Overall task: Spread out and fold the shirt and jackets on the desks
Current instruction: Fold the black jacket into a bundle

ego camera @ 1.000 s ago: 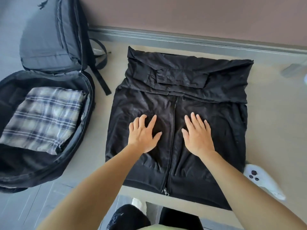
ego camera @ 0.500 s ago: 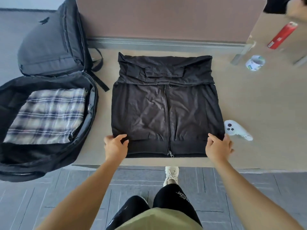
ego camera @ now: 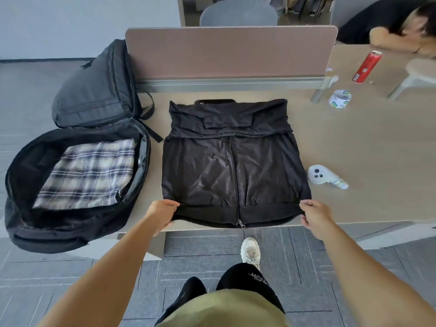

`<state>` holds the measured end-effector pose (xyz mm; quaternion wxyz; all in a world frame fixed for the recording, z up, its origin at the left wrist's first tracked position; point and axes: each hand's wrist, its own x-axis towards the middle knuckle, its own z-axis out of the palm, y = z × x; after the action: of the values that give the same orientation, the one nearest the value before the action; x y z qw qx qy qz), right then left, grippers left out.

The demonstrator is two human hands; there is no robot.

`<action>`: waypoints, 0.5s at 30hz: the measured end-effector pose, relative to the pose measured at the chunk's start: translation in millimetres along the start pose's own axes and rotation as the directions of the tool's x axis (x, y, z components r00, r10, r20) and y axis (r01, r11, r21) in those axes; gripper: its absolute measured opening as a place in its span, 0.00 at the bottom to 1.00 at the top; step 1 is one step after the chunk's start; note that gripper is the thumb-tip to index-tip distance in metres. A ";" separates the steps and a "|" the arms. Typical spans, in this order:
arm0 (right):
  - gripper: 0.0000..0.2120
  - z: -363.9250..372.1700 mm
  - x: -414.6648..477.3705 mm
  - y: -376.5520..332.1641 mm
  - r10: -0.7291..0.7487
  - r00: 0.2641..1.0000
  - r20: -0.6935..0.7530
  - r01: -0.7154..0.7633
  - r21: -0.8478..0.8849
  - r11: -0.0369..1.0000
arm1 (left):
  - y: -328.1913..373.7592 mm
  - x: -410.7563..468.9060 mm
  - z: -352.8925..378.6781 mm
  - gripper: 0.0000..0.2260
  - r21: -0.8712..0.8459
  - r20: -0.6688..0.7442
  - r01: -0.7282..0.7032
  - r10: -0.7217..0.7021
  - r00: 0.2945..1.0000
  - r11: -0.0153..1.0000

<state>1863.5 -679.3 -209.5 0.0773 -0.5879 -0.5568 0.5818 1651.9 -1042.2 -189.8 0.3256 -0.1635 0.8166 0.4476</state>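
Observation:
A black zip-up jacket [ego camera: 233, 166] lies flat on the beige desk [ego camera: 365, 142], zipper up, its top part folded down over the chest. My left hand [ego camera: 162, 214] pinches the hem's left corner at the desk's front edge. My right hand [ego camera: 315, 215] grips the hem's right corner. The hem is lifted slightly off the desk between them. A folded plaid shirt [ego camera: 87, 173] rests inside the open black backpack [ego camera: 70, 161] to the left.
A white controller [ego camera: 324, 177] lies right of the jacket. A tape roll [ego camera: 339, 99] and a red can [ego camera: 366, 66] stand at the back right. A brown divider panel [ego camera: 231, 53] borders the desk's far side. Another person [ego camera: 401, 22] leans on the neighbouring desk.
My hands left the jacket's chest, moved down to the hem corners and closed on them. The hem has risen a little, and my head has pulled back, widening the view.

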 end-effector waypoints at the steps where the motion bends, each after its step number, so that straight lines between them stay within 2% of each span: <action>1: 0.05 -3.6 -6.8 -0.6 0.100 0.993 0.057 -0.105 0.108 0.989 | -2.3 -2.7 -4.5 0.08 -0.053 0.018 0.020 -0.019 1.000 0.998; 3: 0.04 -12.1 -17.3 -1.3 0.212 0.965 0.154 -0.245 0.247 0.938 | -4.4 -8.9 -11.5 0.05 -0.214 0.087 0.060 -0.042 0.995 0.975; 5: 0.02 -19.8 -24.9 -3.7 0.236 0.950 0.206 -0.292 0.307 0.906 | -3.2 -14.6 -15.6 0.04 -0.347 0.151 0.077 -0.025 0.988 0.935; 10: 0.02 -22.1 -52.6 -18.9 0.180 0.939 0.293 -0.310 0.493 0.813 | 11.4 -33.2 -20.1 0.05 -0.557 0.228 0.108 0.026 0.973 0.823; 15: 0.05 -22.0 -78.0 -46.9 0.092 0.940 0.328 -0.268 0.544 0.795 | 33.2 -55.2 -28.5 0.01 -0.615 0.270 0.145 0.033 0.962 0.775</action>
<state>1877.1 -707.8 -121.3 0.1160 -0.4969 -0.2983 0.8066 1662.9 -1049.2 -120.6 0.3717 -0.2258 0.5636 0.7023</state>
